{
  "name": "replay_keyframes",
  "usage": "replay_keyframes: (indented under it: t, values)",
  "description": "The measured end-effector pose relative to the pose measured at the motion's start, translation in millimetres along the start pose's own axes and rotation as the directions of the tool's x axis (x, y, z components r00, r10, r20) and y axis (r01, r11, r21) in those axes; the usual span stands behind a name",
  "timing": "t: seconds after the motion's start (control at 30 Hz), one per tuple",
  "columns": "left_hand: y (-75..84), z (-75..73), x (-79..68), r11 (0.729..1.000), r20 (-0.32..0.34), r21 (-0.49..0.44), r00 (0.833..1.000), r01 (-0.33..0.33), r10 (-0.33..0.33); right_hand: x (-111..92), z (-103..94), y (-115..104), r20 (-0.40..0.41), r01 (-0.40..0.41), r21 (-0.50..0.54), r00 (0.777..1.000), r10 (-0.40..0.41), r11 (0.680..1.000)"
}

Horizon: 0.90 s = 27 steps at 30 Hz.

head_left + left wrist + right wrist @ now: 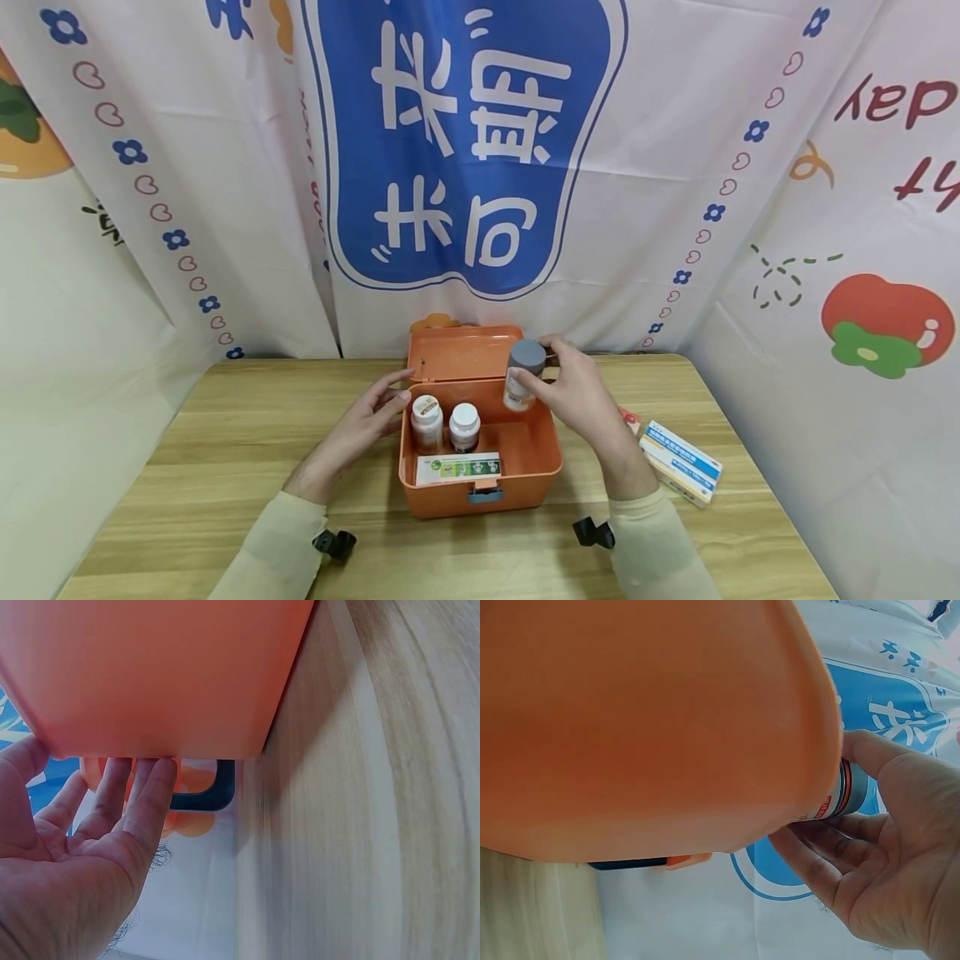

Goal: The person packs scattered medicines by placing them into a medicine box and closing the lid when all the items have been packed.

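Left hand [369,422] loosely extended, empty; bottle [517,394] pinched by right hand [576,392] could be dropped below if grip loosened.

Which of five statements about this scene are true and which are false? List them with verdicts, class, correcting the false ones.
1. The right hand holds a grey-capped bottle. True.
2. The orange box has its lid closed. False: the lid is open.
3. A green-and-white carton lies inside the box. True.
4. The blue-and-white carton is inside the box. False: it lies on the table, to the right.
5. The left hand holds a bottle. False: it is at the box's side.
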<state>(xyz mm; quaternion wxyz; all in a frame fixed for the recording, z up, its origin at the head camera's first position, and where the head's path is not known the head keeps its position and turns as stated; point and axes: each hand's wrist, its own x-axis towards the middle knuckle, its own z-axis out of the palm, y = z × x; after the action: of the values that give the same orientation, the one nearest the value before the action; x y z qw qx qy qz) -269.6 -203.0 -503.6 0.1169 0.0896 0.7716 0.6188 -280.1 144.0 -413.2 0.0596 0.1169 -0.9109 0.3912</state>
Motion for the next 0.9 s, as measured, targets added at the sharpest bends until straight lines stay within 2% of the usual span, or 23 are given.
replay_keyframes:
  t: [0.47,0.9]
  values:
    - [-0.5,0.0,-0.1,1.0,-0.003,0.0,1.0,0.003,-0.003,-3.9,16.3,-1.8,0.035,0.029,-0.01,0.999,-0.029,1.0]
    - [1.0,0.9,0.3,1.0,-0.014,0.006,1.0,0.011,-0.011,-7.3,27.7,-4.2,0.097,0.042,-0.133,0.995,-0.029,0.99]
